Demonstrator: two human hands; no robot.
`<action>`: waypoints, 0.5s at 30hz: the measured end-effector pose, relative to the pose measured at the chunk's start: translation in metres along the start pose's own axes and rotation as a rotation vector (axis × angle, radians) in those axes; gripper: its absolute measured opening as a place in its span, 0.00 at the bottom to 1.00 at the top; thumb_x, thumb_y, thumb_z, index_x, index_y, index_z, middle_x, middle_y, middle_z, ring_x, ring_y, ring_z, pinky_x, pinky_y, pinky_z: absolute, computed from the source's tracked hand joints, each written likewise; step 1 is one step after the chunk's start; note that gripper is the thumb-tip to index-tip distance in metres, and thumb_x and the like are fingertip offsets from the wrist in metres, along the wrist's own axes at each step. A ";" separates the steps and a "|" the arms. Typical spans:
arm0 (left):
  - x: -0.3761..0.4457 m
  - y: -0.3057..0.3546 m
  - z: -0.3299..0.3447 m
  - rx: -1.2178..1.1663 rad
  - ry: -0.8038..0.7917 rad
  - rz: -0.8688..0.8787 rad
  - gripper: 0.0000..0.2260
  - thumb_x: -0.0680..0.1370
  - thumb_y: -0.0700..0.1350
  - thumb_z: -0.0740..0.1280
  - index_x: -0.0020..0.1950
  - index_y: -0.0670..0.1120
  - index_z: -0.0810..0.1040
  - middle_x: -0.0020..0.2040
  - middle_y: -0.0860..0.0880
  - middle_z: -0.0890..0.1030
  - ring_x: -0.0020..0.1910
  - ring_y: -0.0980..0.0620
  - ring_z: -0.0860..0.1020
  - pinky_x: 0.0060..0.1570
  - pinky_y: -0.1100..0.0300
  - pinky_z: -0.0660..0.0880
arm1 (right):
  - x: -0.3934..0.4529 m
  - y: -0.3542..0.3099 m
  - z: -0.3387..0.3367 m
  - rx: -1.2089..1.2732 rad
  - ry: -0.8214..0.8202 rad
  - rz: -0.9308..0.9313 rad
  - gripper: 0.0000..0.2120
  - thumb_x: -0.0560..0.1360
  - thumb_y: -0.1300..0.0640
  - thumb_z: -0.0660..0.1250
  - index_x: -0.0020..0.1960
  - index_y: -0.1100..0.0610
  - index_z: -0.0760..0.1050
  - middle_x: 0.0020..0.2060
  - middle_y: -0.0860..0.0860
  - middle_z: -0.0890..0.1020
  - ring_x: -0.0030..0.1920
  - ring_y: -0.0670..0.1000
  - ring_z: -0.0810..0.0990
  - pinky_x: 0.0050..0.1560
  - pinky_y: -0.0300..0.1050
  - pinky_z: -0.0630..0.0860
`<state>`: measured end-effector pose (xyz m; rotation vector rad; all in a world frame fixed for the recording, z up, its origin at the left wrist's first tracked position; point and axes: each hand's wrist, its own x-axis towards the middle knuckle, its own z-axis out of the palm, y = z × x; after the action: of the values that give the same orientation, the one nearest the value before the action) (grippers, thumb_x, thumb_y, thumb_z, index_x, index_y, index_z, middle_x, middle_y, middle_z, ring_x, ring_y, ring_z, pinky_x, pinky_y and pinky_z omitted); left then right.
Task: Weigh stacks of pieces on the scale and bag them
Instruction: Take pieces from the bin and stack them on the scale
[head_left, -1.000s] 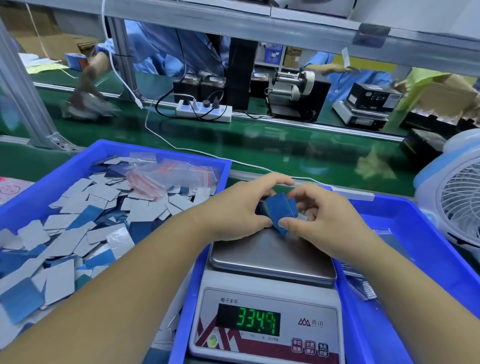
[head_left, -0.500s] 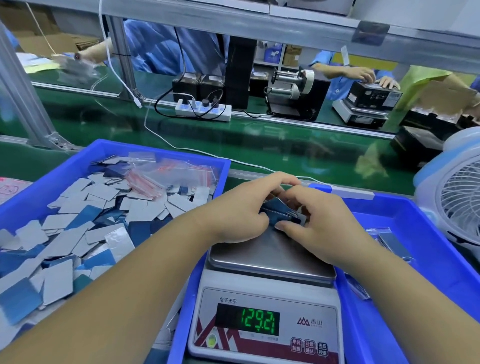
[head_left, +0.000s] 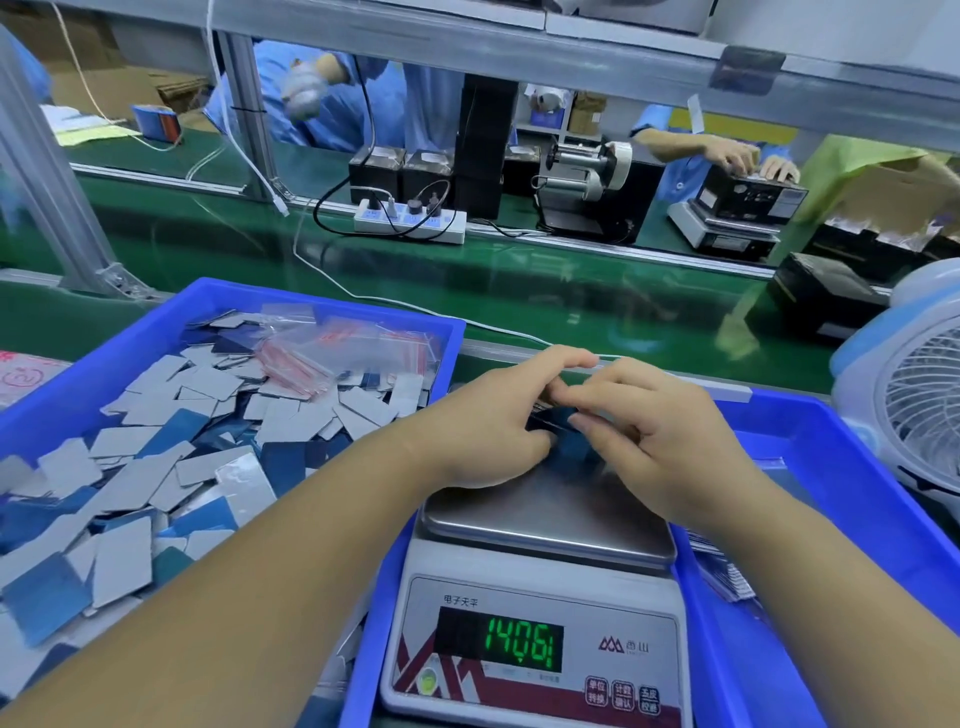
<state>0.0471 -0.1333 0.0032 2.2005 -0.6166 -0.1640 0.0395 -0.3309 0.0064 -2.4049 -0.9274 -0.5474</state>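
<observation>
Both hands, left (head_left: 483, 426) and right (head_left: 649, 441), now pinch the blue stack of pieces (head_left: 569, 441) flat on the scale (head_left: 540, 525), its readout at 140.61 after 334.9 a second ago, suggesting weighing continues; beyond, loose pieces (head_left: 171, 457) and bags (head_left: 337, 353) wait in the tray (head_left: 332, 299).

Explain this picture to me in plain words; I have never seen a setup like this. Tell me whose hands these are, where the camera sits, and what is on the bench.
There is no machine here: a person works bare-handed, and the camera is worn on their head, looking down. The left hand and right hand together hold a small stack of blue pieces over the metal pan of a digital scale, whose green digits are lit. To the left, a blue bin holds loose blue and grey pieces and clear zip bags. A second blue bin surrounds the scale. A white fan stands at the right.
</observation>
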 end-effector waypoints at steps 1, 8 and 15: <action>0.000 0.000 0.000 0.003 -0.001 0.003 0.31 0.77 0.36 0.63 0.73 0.63 0.63 0.55 0.61 0.78 0.56 0.59 0.75 0.61 0.53 0.73 | 0.000 0.000 -0.001 -0.007 0.009 -0.006 0.11 0.75 0.61 0.69 0.55 0.53 0.84 0.43 0.46 0.80 0.40 0.45 0.76 0.44 0.31 0.70; 0.002 0.000 0.002 0.080 0.015 0.032 0.22 0.78 0.36 0.65 0.69 0.56 0.75 0.65 0.60 0.78 0.64 0.61 0.73 0.67 0.56 0.70 | 0.000 0.007 -0.008 -0.001 -0.085 0.115 0.07 0.72 0.63 0.74 0.45 0.52 0.85 0.41 0.44 0.80 0.34 0.45 0.76 0.37 0.29 0.66; 0.000 0.002 0.001 0.029 0.003 0.018 0.26 0.77 0.34 0.63 0.70 0.57 0.72 0.62 0.60 0.79 0.63 0.61 0.74 0.66 0.55 0.71 | 0.001 0.003 -0.008 -0.017 -0.146 0.166 0.10 0.69 0.51 0.77 0.48 0.47 0.80 0.41 0.39 0.78 0.41 0.34 0.75 0.39 0.28 0.64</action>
<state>0.0459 -0.1356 0.0043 2.2221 -0.6413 -0.1431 0.0411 -0.3369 0.0125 -2.5350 -0.7745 -0.3235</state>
